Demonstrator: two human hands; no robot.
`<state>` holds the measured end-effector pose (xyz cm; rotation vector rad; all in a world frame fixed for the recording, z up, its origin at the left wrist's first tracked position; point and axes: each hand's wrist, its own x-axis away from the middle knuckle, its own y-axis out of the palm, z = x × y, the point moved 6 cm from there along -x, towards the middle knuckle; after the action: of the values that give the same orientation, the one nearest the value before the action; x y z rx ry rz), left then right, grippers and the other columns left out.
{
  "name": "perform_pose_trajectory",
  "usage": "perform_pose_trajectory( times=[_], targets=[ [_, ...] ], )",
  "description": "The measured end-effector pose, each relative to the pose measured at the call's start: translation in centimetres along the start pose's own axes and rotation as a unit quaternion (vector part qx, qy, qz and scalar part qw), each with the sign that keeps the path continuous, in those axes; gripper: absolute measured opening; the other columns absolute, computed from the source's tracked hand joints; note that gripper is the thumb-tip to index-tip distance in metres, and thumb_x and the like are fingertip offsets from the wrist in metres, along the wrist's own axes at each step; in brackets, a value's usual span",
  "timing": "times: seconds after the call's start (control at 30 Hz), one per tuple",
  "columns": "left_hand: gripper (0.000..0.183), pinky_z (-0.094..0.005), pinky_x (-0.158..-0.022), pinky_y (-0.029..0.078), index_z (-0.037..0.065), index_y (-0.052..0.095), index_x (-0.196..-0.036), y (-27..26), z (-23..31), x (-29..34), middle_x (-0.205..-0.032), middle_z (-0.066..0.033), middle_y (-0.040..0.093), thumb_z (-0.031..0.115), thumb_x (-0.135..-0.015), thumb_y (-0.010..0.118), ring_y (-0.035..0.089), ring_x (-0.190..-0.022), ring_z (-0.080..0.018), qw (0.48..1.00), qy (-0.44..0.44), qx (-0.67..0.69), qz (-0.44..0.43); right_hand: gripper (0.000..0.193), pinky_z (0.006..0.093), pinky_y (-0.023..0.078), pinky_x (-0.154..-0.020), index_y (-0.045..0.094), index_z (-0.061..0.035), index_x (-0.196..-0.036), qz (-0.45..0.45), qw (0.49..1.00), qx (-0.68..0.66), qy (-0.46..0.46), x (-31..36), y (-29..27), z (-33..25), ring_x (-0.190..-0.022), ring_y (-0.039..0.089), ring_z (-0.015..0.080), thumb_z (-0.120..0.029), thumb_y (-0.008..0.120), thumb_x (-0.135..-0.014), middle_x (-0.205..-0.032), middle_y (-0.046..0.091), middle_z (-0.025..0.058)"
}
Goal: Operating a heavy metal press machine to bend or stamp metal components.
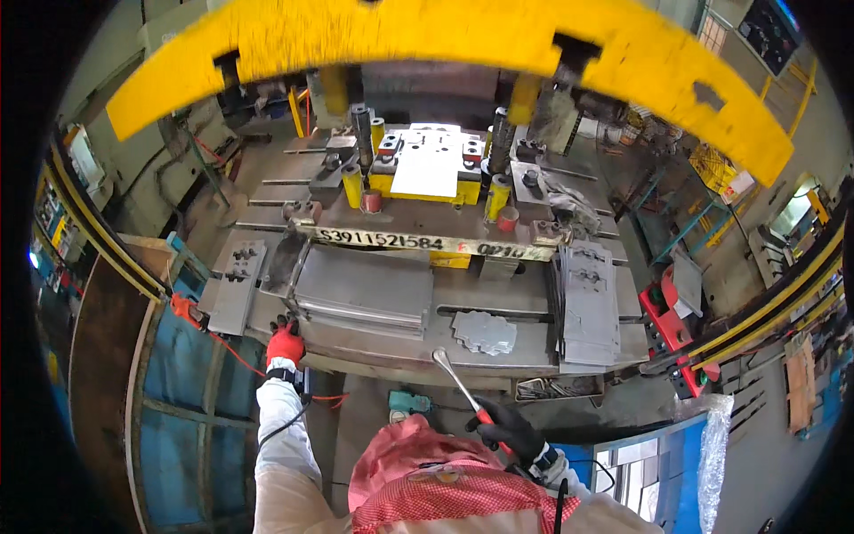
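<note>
My left hand (286, 343), in a red glove with dark fingertips, is at the table's front edge beside the left end of a stack of flat metal sheets (360, 289). Its fingers point forward, slightly apart, with nothing seen in them. My right hand (509, 429), in a black glove, is closed round the red handle of a hand tool (458, 384). The tool has a bright metal shaft with a rounded end pointing forward and left, short of the table. Beyond its tip, a small pile of cut metal plates (485, 333) lies on the table. A pale plate (429, 160) rests on the die farther back.
Under a yellow press beam (400, 36) stand the die's dark guide posts (500, 141). Flat plates are stacked at the table's right (589, 307). A metal tray of small parts (559, 389) hangs below the front edge. Red switch boxes (667, 325) are on the right.
</note>
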<state>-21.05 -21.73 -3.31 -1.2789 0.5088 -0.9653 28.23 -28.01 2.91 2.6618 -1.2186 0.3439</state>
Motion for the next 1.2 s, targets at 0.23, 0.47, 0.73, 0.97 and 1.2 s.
perform_pose_trajectory(
  times=[0.23, 0.47, 0.73, 0.97, 1.2],
  targets=[
    [0.049, -0.0437, -0.092, 0.041, 0.020, 0.047, -0.123, -0.6, 0.8, 0.6, -0.138, -0.0127, 0.031, 0.020, -0.075, 0.055, 0.041, -0.117, -0.0364, 0.999, -0.004, 0.040, 0.014, 0.065, 0.0222, 0.043, -0.057, 0.030, -0.0074, -0.135, 0.053, 0.997, 0.000, -0.048, -3.6, -2.2, -8.5, -0.067, 0.049, 0.0071, -0.015, 0.058, -0.076, -0.093, 0.056, 0.0039],
    [0.048, -0.0413, -0.096, 0.037, 0.020, 0.047, -0.123, -0.8, 0.2, 1.2, -0.136, -0.0108, 0.035, 0.022, -0.075, 0.055, 0.035, -0.122, -0.0349, 0.999, -0.002, 0.022, 0.045, 0.066, 0.0223, 0.044, -0.059, 0.030, -0.0057, -0.134, -0.034, 0.997, 0.046, -0.049, -5.8, 2.4, -13.1, -0.071, 0.052, 0.0087, -0.016, 0.057, -0.074, -0.096, 0.058, 0.0065],
    [0.048, -0.0438, -0.086, 0.042, 0.018, 0.049, -0.120, -1.5, 1.3, 2.4, -0.129, -0.0110, 0.043, 0.022, -0.072, 0.056, 0.048, -0.109, -0.0316, 0.982, 0.056, -0.044, 0.174, 0.066, 0.0213, 0.043, -0.054, 0.028, -0.0017, -0.133, -0.034, 0.998, 0.033, -0.038, -7.8, 7.4, -13.1, -0.063, 0.050, 0.0075, -0.012, 0.055, -0.074, -0.095, 0.058, 0.0089],
    [0.053, -0.0447, -0.093, 0.036, 0.016, 0.042, -0.128, -0.1, 0.0, 1.6, -0.135, -0.0140, 0.036, 0.021, -0.076, 0.052, 0.039, -0.119, -0.0358, 0.988, 0.060, -0.022, 0.138, 0.051, 0.0222, 0.043, -0.051, 0.037, 0.0004, -0.123, 0.044, 0.991, -0.094, -0.087, -8.8, 6.2, -15.6, -0.057, 0.049, 0.0080, -0.014, 0.053, -0.077, -0.094, 0.057, 0.0101],
    [0.054, -0.0448, -0.097, 0.034, 0.014, 0.040, -0.129, -0.3, 0.6, 1.7, -0.136, -0.0155, 0.034, 0.020, -0.077, 0.051, 0.034, -0.122, -0.0389, 0.992, 0.065, -0.004, 0.112, 0.053, 0.0226, 0.043, -0.051, 0.038, 0.0024, -0.121, 0.086, 0.988, -0.007, -0.129, -8.8, 6.3, -17.5, -0.059, 0.051, 0.0089, -0.020, 0.053, -0.076, -0.098, 0.057, 0.0137]
  ],
)
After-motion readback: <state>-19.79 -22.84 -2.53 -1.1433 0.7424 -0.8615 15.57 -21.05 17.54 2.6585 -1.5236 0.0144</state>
